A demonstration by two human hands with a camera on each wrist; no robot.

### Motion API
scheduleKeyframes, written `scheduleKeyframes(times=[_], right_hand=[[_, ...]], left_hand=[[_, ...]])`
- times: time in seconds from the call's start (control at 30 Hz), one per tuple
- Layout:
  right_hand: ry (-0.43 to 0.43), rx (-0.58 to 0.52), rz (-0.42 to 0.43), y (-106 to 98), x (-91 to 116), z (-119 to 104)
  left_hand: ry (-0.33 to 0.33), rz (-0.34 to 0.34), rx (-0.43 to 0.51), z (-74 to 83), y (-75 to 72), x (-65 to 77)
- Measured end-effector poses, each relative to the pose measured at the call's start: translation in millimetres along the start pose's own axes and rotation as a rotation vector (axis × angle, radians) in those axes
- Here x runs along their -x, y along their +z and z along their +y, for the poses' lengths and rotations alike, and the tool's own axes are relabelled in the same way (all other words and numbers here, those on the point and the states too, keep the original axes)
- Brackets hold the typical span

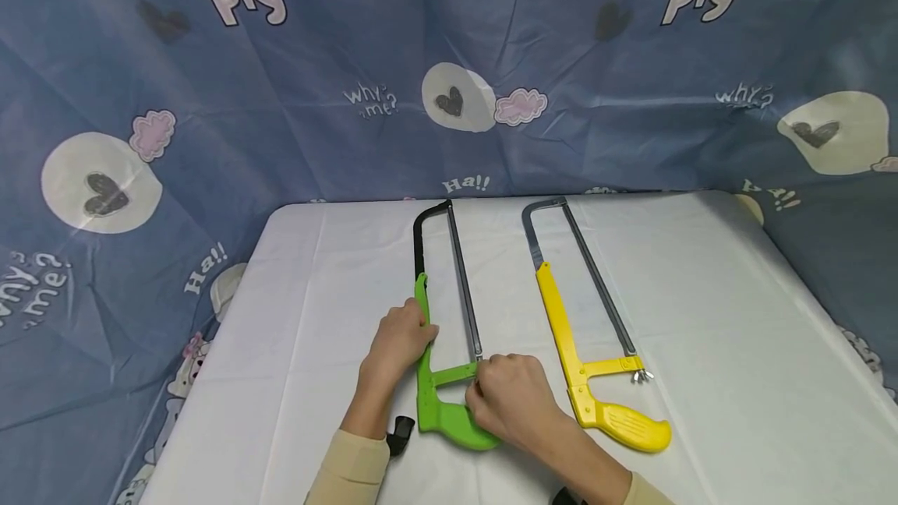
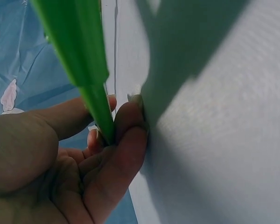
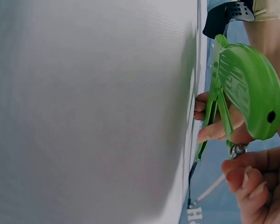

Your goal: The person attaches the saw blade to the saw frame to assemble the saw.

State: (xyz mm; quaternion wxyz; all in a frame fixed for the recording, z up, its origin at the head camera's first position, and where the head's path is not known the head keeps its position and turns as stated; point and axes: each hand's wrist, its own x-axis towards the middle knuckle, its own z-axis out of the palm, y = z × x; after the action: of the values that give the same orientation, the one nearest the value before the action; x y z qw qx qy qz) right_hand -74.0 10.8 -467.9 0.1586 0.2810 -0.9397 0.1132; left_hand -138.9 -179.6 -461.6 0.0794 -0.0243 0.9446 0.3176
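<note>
A green hacksaw [image 1: 428,400] with a black front frame lies lengthwise on the white table, its blade [image 1: 463,279] on the right side. My left hand [image 1: 401,337] grips the green frame; in the left wrist view the thumb and curled fingers [image 2: 126,149] close round its green bar [image 2: 91,79]. My right hand [image 1: 515,400] is at the near end of the blade, beside the green handle [image 3: 254,88]. There its fingers and thumb pinch a small metal wing nut [image 3: 238,150], partly hidden by the fingers.
A yellow hacksaw [image 1: 561,326] with a grey front frame lies to the right, its own wing nut [image 1: 641,376] showing near the handle. Behind the white table [image 1: 337,271] hangs a blue printed cloth [image 1: 365,45]. Black wrist straps [image 1: 401,435] sit by both sleeves.
</note>
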Motion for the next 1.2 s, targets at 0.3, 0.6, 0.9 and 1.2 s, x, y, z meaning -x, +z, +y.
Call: scheduleKeyframes(times=[0.3, 0.6, 0.9, 1.2], right_hand=[[0.071, -0.059, -0.006, 2.1, 1.8, 1.5], [0.148, -0.155, -0.019, 2.3, 2.9, 2.8], [0.265, -0.325, -0.024, 3.3, 3.2, 4.2], [0.477, -0.681, -0.147, 0.7, 3.6, 8.3]], left_hand=[[-0.005, -0.009, -0.014, -0.3, 1.4, -1.4], [-0.007, -0.009, 0.004, 0.2, 1.4, -0.9], [0.011, -0.007, 0.017, -1.0, 1.2, -2.0], [0.006, -0.016, 0.027, -0.4, 0.7, -2.2]])
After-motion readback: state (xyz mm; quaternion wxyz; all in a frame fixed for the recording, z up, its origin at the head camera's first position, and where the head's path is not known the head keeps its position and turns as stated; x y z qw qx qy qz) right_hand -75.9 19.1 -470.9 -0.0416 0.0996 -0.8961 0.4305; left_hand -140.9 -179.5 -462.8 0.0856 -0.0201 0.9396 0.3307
